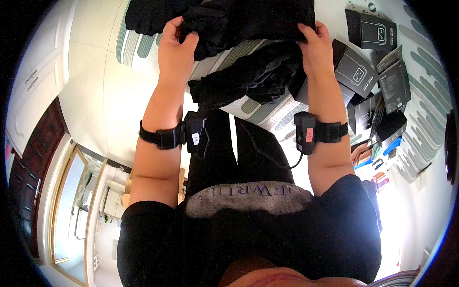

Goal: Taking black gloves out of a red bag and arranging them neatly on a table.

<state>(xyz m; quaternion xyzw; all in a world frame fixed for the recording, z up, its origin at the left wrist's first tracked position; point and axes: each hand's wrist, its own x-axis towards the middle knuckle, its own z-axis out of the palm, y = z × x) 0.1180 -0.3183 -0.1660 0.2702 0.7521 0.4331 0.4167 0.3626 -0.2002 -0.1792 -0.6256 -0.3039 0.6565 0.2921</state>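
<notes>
My left hand (178, 53) pinches a black fabric garment (247, 21) between thumb and fingers near its left part. At the right, my right hand (317, 50) grips the same garment by its lower right edge. The cloth is stretched between both hands, and its far part is cut off by the top of the view. Just below it, a second bunched black cloth (247, 77) lies on a patterned bed cover (258, 111) of green, grey and white. Whether the two dark cloths are joined, I cannot tell. Each forearm wears a strapped black device.
Several black cardboard boxes (356, 73) with a printed face emblem lie on the cover beside my right forearm. Beyond them are small colourful items (365, 154). Pale floor tiles (89, 82), a white cabinet (36, 68) and a dark door (32, 186) are at the left.
</notes>
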